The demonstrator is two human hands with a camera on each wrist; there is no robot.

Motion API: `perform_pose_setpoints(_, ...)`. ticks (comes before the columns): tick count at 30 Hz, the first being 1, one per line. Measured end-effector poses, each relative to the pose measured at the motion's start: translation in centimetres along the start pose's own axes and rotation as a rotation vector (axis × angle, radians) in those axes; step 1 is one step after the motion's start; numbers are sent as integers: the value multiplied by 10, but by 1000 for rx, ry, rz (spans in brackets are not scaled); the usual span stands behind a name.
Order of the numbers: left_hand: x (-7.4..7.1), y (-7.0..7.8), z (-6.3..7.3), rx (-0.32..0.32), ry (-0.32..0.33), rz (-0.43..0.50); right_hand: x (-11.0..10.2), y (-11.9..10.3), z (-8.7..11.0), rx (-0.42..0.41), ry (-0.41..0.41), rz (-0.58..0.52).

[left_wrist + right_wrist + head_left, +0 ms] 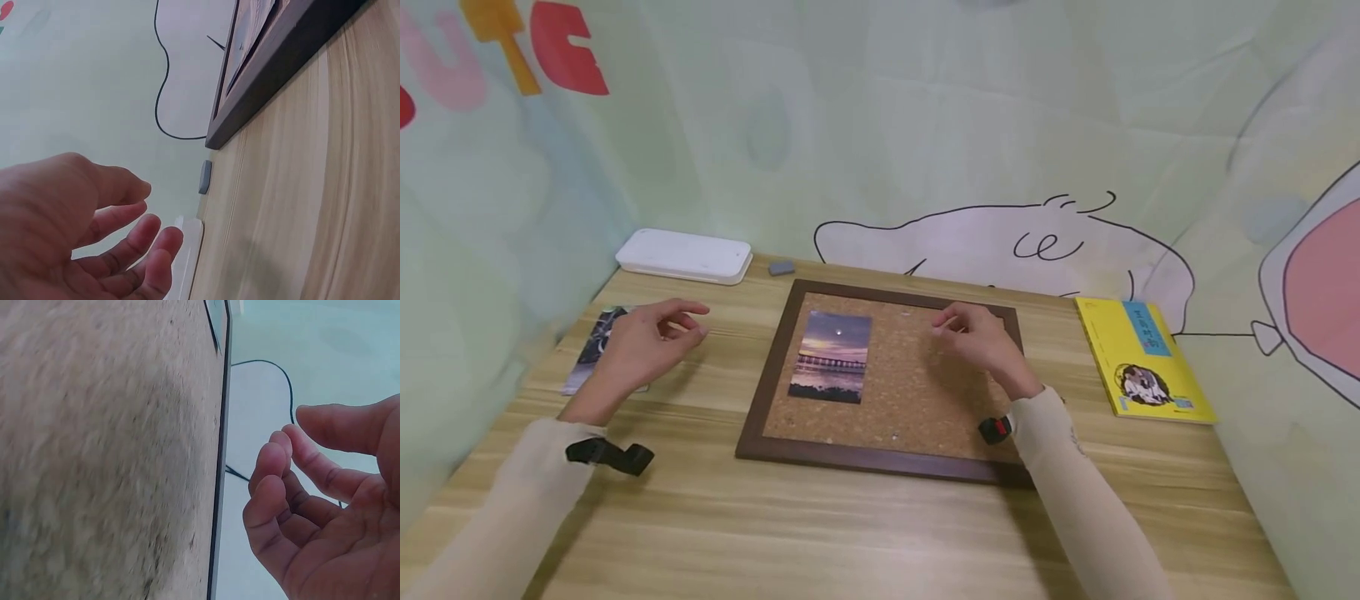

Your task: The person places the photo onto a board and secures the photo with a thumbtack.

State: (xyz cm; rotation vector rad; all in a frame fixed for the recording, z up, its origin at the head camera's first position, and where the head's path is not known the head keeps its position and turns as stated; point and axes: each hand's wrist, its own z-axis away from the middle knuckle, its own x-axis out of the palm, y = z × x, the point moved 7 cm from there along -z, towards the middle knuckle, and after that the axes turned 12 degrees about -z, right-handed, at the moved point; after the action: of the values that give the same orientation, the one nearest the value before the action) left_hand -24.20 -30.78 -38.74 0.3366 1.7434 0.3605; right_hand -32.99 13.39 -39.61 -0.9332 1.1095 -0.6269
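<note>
A framed cork board [917, 392] lies on the table in front of the person. On its left half is a sunset photo of a pier [827, 371], with a small shiny pin head [838, 332] near its top. The right hand [981, 342] hovers over the board's right half; its fingers are loosely bent and nothing shows between thumb and fingertips in the right wrist view. Left of the board, the left hand [647, 346] hangs in the air, fingers relaxed and holding nothing. It partly hides a second photo [593, 354] on the table.
A white case [685, 256] stands at the back left, with a small grey block [781, 267] beside it. To the right of the board lies a yellow book [1112, 350]. A printed fabric wall [880, 125] closes off the table's back and sides.
</note>
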Motion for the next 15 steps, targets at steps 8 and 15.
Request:
perform_pose_setpoints(8, -7, -26, 3, -14, 42, 10, -14, 14, 7, -17, 43, 4)
perform_pose_setpoints(15, -12, -47, 10, -77, 35, 61, -28, 25, 15, -4, 64, -18)
